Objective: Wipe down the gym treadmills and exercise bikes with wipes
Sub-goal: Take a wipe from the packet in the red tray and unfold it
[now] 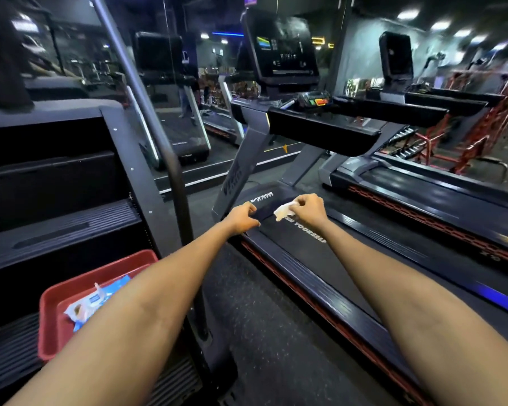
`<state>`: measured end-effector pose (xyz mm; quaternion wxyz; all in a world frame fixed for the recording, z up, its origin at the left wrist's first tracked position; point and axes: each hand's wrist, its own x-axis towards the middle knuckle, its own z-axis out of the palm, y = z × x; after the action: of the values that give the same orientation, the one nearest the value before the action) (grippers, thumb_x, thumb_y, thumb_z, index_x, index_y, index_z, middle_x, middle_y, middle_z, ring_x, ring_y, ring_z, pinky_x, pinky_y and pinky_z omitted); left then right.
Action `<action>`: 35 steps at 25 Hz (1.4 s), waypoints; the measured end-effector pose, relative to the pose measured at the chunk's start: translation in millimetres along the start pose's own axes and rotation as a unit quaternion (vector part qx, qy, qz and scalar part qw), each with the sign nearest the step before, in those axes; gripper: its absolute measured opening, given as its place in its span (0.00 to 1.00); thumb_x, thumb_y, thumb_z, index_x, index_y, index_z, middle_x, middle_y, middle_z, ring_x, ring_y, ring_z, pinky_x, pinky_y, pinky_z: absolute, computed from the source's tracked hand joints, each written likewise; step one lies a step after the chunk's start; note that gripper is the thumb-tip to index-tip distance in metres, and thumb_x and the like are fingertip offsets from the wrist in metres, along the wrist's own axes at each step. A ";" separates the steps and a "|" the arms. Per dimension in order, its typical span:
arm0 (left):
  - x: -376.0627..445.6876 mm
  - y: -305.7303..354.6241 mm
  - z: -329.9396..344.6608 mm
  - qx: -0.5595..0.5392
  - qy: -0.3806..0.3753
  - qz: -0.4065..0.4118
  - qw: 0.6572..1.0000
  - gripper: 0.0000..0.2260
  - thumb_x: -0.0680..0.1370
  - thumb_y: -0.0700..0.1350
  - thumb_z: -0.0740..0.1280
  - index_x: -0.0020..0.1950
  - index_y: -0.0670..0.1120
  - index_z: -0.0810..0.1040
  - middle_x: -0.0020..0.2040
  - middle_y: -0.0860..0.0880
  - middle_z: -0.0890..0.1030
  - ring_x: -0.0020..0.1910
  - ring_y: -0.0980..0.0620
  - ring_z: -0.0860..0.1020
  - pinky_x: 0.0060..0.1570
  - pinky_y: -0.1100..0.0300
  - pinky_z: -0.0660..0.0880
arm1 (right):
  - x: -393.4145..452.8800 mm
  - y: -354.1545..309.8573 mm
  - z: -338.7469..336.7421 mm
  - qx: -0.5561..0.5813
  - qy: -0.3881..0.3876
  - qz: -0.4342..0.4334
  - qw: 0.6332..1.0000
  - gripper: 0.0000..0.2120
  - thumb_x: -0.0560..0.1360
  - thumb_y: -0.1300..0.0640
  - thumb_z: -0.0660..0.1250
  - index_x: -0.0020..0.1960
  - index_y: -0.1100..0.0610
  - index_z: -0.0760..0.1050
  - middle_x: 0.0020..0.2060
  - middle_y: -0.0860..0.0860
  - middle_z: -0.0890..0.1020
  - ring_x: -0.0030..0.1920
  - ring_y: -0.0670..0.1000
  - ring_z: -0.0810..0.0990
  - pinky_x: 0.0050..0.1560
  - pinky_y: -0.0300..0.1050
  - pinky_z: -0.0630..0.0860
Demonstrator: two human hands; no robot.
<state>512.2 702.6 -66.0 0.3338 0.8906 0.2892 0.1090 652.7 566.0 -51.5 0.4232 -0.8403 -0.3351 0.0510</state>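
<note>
A black treadmill (305, 259) stretches ahead of me, its belt printed with white letters and its console screen (282, 51) at the top. My right hand (308, 210) pinches a crumpled white wipe (283, 212) just above the front end of the belt. My left hand (242, 219) is beside it with curled fingers over the treadmill's left side rail, holding nothing that I can see. Both arms reach forward from the bottom of the view.
A red tray (53, 320) with a blue-and-white wipes pack (91, 301) sits on the black stair machine (56, 200) at my left. A dark upright handrail pole (170, 171) stands between tray and treadmill. A second treadmill (423, 183) lies at the right, with red racks behind.
</note>
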 end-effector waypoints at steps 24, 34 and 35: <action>339.3 -49.3 -26.7 0.010 0.099 -0.138 0.985 0.20 0.75 0.40 0.69 0.65 0.39 0.69 0.64 0.42 0.73 0.59 0.45 0.75 0.53 0.60 0.69 | 393.2 20.3 106.0 -0.002 -0.154 -0.092 0.984 0.08 0.66 0.59 0.63 0.32 0.58 0.78 0.31 0.56 0.80 0.36 0.58 0.80 0.38 0.55 0.81; 472.7 -107.4 -107.5 0.017 0.104 -0.104 0.989 0.22 0.75 0.40 0.69 0.67 0.39 0.68 0.67 0.42 0.72 0.63 0.45 0.72 0.56 0.61 0.67 | 518.0 -35.6 186.8 0.029 -0.123 -0.102 0.987 0.08 0.68 0.58 0.65 0.34 0.61 0.79 0.29 0.61 0.78 0.33 0.52 0.74 0.37 0.45 0.73; 485.1 -113.6 -115.6 0.008 0.108 -0.101 0.989 0.22 0.75 0.40 0.69 0.67 0.39 0.68 0.66 0.42 0.72 0.63 0.45 0.72 0.55 0.62 0.67 | 527.0 -39.6 194.6 0.039 -0.118 -0.102 0.987 0.09 0.68 0.58 0.65 0.34 0.63 0.79 0.29 0.62 0.78 0.33 0.51 0.73 0.35 0.45 0.72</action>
<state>809.6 1118.6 -53.1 0.3029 0.8422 0.4132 0.1681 966.2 1033.8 -41.6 0.4158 -0.7725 -0.4649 0.1196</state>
